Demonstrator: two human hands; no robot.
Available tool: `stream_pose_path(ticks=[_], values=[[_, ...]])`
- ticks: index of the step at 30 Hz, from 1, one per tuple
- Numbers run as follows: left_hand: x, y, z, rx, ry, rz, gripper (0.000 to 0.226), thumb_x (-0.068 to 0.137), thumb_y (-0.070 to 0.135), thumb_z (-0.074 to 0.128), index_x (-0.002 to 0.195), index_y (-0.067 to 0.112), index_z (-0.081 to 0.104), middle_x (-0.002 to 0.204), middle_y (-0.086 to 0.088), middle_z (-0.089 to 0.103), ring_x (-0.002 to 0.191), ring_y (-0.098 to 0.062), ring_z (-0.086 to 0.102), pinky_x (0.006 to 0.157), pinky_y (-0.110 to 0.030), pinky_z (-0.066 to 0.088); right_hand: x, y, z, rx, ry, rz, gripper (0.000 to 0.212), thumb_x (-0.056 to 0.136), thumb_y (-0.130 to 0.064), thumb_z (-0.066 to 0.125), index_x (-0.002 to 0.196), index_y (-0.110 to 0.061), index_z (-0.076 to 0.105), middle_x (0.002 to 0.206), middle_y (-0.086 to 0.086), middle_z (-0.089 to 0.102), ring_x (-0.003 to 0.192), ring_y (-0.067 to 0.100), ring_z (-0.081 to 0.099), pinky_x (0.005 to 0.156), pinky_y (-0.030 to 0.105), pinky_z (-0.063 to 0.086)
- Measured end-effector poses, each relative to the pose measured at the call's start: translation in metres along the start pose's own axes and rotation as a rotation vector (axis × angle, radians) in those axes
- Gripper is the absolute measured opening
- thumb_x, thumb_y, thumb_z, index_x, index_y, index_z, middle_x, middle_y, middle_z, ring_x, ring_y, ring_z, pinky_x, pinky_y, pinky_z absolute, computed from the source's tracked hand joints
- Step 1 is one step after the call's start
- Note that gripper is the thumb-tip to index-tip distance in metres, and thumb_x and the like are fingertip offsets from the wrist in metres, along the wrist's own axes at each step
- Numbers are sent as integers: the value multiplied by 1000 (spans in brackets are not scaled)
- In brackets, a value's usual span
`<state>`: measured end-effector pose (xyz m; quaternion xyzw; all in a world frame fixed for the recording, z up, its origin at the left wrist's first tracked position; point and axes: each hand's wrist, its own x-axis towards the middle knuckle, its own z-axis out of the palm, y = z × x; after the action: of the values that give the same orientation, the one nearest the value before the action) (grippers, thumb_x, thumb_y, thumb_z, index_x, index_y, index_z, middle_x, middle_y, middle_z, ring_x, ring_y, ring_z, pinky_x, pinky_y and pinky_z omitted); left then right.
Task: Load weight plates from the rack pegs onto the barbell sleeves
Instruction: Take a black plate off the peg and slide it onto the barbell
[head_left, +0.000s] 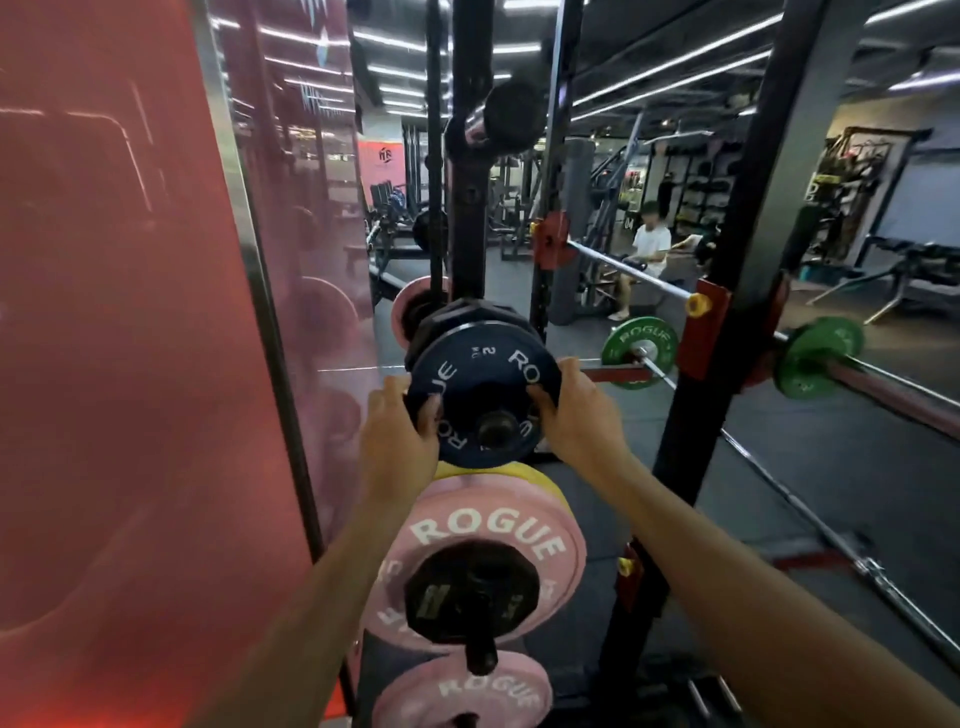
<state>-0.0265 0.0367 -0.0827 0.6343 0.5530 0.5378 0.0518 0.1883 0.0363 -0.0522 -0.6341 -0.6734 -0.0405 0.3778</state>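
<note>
Two bare forearms are stretched forward from the bottom edge. A dark blue plate (480, 395), seated on a rack peg (493, 427), is gripped at its rim by the left hand (397, 441) and the right hand (576, 415), fingers curled round both edges. Pink plates (498, 525) are hung on the pegs below. To the right, a barbell (631, 270) is carried with a green plate (640, 351) on its sleeve.
</note>
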Motion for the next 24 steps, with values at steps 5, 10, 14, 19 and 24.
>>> stream_pose_path(ticks=[5,10,14,19,24], values=[[-12,3,-17,-53,3,57,31,96,47,53,114,22,53,106,1,58,92,-19,58,79,-38,49,-25,15,-6,50,30,-44,40,96,-52,44,116,-17,42,101,9,65,85,36,63,60,37,42],[-8,0,-31,-77,-99,28,33,94,43,58,114,17,59,100,2,63,90,-23,61,81,-44,52,-35,17,-15,121,4,-27,34,94,-51,49,108,-21,44,94,1,63,83,30,62,61,33,35],[-27,6,-43,-36,-77,127,24,94,37,60,102,15,58,88,10,56,80,-21,60,71,-38,50,-45,22,-32,76,-27,-68,32,93,-52,49,105,-22,44,91,2,63,81,30,61,61,35,36],[-66,30,-41,-1,-119,158,27,95,37,58,103,11,59,91,3,63,81,-19,58,71,-38,49,-100,40,-54,91,-11,-34,33,94,-48,52,107,-17,48,92,4,67,81,28,64,63,38,46],[-109,89,-9,-53,-200,200,26,95,36,59,105,12,58,98,-6,67,86,-24,62,72,-38,50,-165,84,-109,56,80,71,24,93,-50,51,101,-28,44,82,-12,57,71,9,56,53,21,35]])
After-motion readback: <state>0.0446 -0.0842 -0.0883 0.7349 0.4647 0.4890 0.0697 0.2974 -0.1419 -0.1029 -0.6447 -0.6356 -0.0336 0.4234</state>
